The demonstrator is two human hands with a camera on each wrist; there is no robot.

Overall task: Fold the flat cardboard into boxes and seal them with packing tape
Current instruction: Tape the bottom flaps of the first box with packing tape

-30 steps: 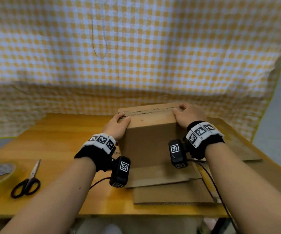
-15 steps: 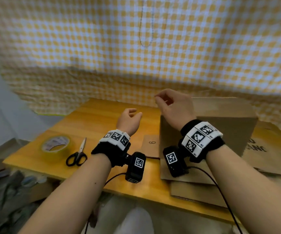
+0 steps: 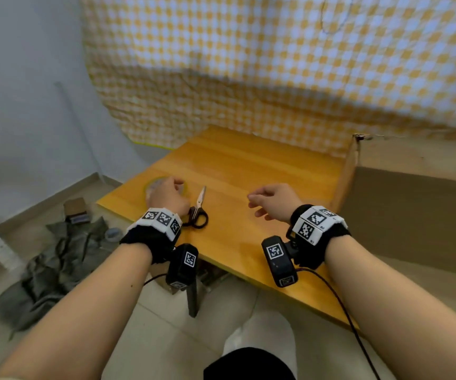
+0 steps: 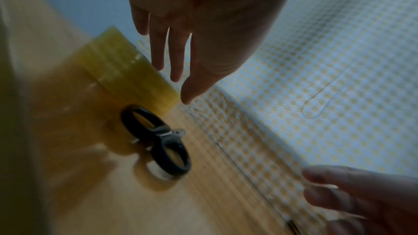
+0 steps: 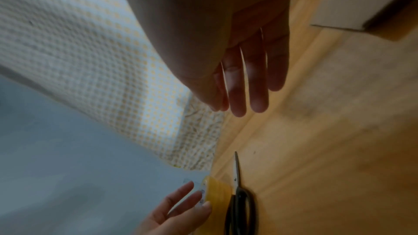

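Observation:
A yellow roll of packing tape (image 3: 154,185) lies near the left corner of the wooden table (image 3: 248,171). My left hand (image 3: 170,189) hovers right over it with straight fingers. In the left wrist view the fingertips (image 4: 158,63) stand just above the roll (image 4: 126,71), and no grip shows. My right hand (image 3: 259,202) floats open above the table's middle and holds nothing. The folded cardboard box (image 3: 402,204) stands at the right, apart from both hands. Black-handled scissors (image 3: 198,212) lie beside the roll.
A yellow checked cloth (image 3: 276,64) hangs behind the table. On the floor at the left lie a grey-green cloth (image 3: 57,270) and a small carton (image 3: 74,209). The table's near edge runs just under my wrists. Camera cables trail from both wrists.
Both hands have left the box and swung left. My left hand went from mid-table to above the tape roll; the right hand dropped lower over the table. The view turned left too.

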